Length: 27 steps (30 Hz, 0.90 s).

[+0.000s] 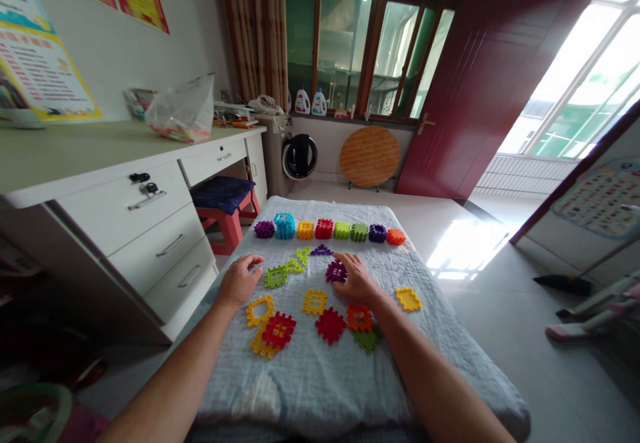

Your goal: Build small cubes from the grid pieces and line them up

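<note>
My right hand [356,280] has its thumb and fingers on either side of a purple square interlocking tile [336,272], gripping it at its right edge. A dark purple triangular piece [321,250] lies just beyond. Over the left part of the cloth, my left hand [242,279] is half curled, thumb and fingers apart, with nothing seen in it. Closest to it is a lime green square tile [276,276], beside lime triangular pieces [303,254]. Nearer me lie a yellow frame [260,310], a red window tile [279,330], a yellow window tile [315,302] and a solid red tile [331,326].
Several assembled cubes, among them a taller blue block [285,225], stand in a row along the far side of the cloth-covered surface [320,390]. An orange tile [359,318] overlaps a green one [367,340]. A yellow tile [409,299] lies far right. A desk [125,156] stands left.
</note>
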Available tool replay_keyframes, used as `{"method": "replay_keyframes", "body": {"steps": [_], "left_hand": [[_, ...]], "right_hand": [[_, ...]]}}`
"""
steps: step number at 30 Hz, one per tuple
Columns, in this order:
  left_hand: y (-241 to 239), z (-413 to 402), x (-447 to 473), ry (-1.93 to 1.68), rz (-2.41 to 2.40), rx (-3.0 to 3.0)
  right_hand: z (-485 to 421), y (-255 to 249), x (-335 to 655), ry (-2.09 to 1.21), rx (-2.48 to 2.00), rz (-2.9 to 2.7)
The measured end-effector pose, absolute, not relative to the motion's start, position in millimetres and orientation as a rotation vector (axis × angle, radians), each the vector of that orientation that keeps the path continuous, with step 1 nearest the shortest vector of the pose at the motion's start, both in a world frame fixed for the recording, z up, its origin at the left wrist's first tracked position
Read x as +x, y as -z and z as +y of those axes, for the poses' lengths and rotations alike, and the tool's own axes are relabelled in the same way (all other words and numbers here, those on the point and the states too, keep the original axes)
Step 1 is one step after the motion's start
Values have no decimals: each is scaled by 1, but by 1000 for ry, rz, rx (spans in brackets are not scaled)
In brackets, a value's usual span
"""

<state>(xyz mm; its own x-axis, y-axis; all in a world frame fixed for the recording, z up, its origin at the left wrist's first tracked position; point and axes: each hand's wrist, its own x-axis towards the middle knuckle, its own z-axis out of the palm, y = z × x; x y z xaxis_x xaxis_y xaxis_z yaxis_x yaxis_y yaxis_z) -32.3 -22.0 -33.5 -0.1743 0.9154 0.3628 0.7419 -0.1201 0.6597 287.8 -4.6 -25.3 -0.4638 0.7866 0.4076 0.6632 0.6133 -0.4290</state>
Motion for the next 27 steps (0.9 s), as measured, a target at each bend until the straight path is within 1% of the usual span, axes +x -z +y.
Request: {"method": "replay_keyframes", "body": {"steps": [6,14,20,27], "left_hand": [[34,-22,-32,-1163,1919,1882],[35,-21,-33,-1165,1918,1868],[34,-22,-32,-1181,1916,1883],[34,-22,-32,-1196,1928,1963]], "right_hand": [[-4,28,291,-302,-1232,-2286],[-5,26,287,-274,-1132,-2242],[-10,24,285,-293,-1252,-2291],[-9,23,287,-281,-1236,-2245]]}}
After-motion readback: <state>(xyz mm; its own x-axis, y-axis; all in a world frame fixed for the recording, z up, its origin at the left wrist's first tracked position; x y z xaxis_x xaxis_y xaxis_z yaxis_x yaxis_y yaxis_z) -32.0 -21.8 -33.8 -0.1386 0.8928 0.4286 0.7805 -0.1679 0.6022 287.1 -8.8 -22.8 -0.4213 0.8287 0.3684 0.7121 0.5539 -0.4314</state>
